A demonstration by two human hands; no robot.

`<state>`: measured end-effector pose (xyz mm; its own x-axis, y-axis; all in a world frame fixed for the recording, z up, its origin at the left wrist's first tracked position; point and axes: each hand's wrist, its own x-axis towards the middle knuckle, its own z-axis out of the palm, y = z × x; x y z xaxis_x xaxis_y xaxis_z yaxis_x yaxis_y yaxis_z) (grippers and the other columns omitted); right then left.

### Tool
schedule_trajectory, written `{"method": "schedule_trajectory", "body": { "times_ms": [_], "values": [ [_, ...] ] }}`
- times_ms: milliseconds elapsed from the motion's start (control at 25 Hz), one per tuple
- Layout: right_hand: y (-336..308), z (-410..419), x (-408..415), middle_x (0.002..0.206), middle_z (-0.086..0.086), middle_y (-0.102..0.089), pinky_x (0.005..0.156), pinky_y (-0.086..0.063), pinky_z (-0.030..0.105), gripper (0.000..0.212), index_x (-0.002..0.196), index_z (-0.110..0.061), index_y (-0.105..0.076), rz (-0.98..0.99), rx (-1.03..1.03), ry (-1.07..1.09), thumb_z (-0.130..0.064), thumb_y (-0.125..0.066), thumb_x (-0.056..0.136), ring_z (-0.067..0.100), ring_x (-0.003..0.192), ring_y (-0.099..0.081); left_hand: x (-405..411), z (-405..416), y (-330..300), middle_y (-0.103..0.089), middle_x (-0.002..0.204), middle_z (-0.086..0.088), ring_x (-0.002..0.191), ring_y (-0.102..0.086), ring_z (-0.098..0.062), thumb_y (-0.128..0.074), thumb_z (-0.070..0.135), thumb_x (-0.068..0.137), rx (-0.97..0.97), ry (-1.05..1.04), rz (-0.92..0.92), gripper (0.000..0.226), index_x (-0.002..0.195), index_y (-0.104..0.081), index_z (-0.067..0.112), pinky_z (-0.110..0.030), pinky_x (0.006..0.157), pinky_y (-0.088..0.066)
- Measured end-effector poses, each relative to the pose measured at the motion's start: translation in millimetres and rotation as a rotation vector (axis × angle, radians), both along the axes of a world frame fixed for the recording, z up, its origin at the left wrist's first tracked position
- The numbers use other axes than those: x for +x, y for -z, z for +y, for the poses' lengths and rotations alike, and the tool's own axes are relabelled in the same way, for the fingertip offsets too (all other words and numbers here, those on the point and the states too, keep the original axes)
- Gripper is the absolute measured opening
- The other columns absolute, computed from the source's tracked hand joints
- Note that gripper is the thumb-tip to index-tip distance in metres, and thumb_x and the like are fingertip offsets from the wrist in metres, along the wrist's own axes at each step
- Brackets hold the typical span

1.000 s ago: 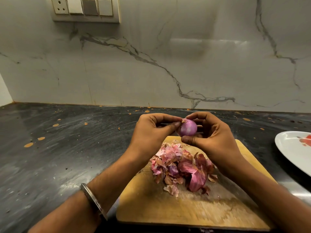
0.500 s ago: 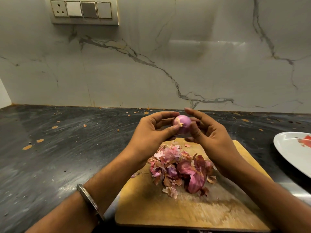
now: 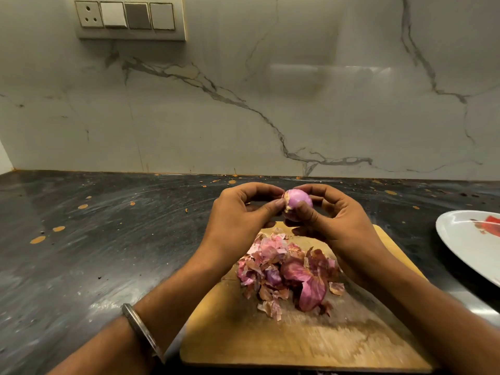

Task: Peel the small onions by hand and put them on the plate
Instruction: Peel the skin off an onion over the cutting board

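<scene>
A small pink-purple onion is held in the air above the far end of the wooden cutting board. My right hand grips it between thumb and fingers. My left hand pinches a bit of pale skin at the onion's left end with thumb and forefinger. A heap of pink and brown onion peels lies on the board below my hands. The white plate sits at the right edge, only partly in view, with a red mark on it.
The dark stone counter carries scattered orange flecks on the left. A marble wall rises behind it with a switch panel at the top left. A metal bangle circles my left wrist.
The onion has been turned in my fingers, so its pale end now faces left under my left thumb. Both hands stayed above the board's far end.
</scene>
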<state>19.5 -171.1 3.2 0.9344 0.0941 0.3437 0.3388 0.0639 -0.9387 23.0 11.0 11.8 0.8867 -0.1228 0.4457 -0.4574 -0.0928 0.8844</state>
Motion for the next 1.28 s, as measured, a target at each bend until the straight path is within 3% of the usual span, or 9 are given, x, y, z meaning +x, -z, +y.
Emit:
{"method": "schedule_trajectory", "body": {
  "times_ms": [200,440,680,800,880,960,1040,1160,1280],
  "values": [
    [1.1,-0.2,-1.2,0.114,0.009,-0.070,0.068,-0.061,0.029,0.050,0.116,-0.017,-0.068,-0.035,-0.049,0.003,-0.030,-0.081,0.069,0.029,0.085,-0.077,-0.9,-1.7,2.3,-0.076,0.103,0.001,0.093,-0.073,-0.013,-0.070,0.018,0.086,-0.080,0.110,0.102,0.031,0.117,-0.072,0.016,-0.025,0.071,-0.060],
    [1.1,0.2,-1.4,0.110,0.006,-0.073,0.069,-0.061,0.028,0.047,0.116,-0.016,-0.069,-0.045,-0.029,-0.030,-0.022,-0.080,0.071,0.030,0.086,-0.077,2.4,0.3,2.3,-0.077,0.090,-0.001,0.081,-0.074,-0.013,-0.064,0.009,0.091,-0.170,0.063,0.145,0.017,0.099,-0.075,0.019,-0.024,0.066,-0.060],
    [-0.9,3.4,-1.6,0.114,0.014,-0.074,0.072,-0.062,0.030,0.036,0.120,-0.013,-0.070,0.092,0.092,-0.194,-0.013,-0.066,0.085,0.034,0.097,-0.074,7.2,1.3,2.3,-0.076,0.083,-0.001,0.074,-0.072,-0.012,-0.059,0.008,0.095,-0.224,-0.027,0.216,0.013,0.094,-0.071,0.014,-0.023,0.061,-0.059],
    [-2.0,4.8,-3.1,0.113,0.015,-0.074,0.072,-0.062,0.030,0.033,0.121,-0.010,-0.068,0.151,0.137,-0.263,-0.009,-0.059,0.089,0.033,0.098,-0.074,8.7,0.2,1.2,-0.071,0.095,-0.008,0.080,-0.066,-0.020,-0.047,0.010,0.103,-0.235,0.001,0.299,0.023,0.099,-0.070,0.012,-0.032,0.069,-0.063],
    [-3.5,4.3,-4.2,0.115,0.017,-0.073,0.070,-0.062,0.029,0.034,0.121,-0.010,-0.068,0.184,0.167,-0.288,-0.010,-0.057,0.089,0.035,0.100,-0.073,7.5,-0.3,0.4,-0.062,0.086,-0.007,0.071,-0.057,-0.015,-0.041,0.016,0.106,-0.195,0.012,0.339,0.028,0.097,-0.068,0.013,-0.027,0.062,-0.060],
    [-4.7,3.7,-3.6,0.115,0.017,-0.073,0.070,-0.063,0.029,0.036,0.124,-0.009,-0.065,0.196,0.184,-0.278,-0.013,-0.056,0.090,0.036,0.102,-0.073,6.5,0.7,1.0,-0.049,0.071,0.001,0.061,-0.047,-0.010,-0.040,0.027,0.106,-0.073,-0.018,0.292,0.033,0.088,-0.064,0.015,-0.026,0.057,-0.053],
    [-5.4,3.6,-2.7,0.114,0.017,-0.073,0.069,-0.062,0.028,0.037,0.125,-0.009,-0.064,0.198,0.184,-0.225,-0.017,-0.056,0.090,0.033,0.099,-0.074,6.1,1.9,2.4,-0.050,0.067,0.004,0.062,-0.048,-0.012,-0.044,0.035,0.104,0.101,-0.058,0.210,0.032,0.084,-0.061,0.017,-0.034,0.063,-0.051],
    [-5.1,4.2,-1.6,0.107,0.015,-0.076,0.063,-0.060,0.024,0.042,0.123,-0.006,-0.064,0.218,0.168,-0.136,-0.030,-0.057,0.089,0.025,0.089,-0.075,3.9,2.5,2.4,-0.066,0.085,0.007,0.079,-0.062,-0.010,-0.057,0.030,0.098,0.259,-0.126,0.075,0.009,0.098,-0.065,0.024,-0.033,0.076,-0.055],
    [-5.0,4.2,-0.1,0.094,0.009,-0.076,0.060,-0.059,0.022,0.049,0.118,-0.004,-0.065,0.255,0.176,-0.113,-0.041,-0.057,0.087,0.018,0.078,-0.074,1.3,0.3,0.4,-0.069,0.093,0.013,0.089,-0.064,0.001,-0.068,0.028,0.091,0.297,-0.206,-0.106,0.011,0.102,-0.068,0.025,-0.025,0.082,-0.056]
  ]
}}
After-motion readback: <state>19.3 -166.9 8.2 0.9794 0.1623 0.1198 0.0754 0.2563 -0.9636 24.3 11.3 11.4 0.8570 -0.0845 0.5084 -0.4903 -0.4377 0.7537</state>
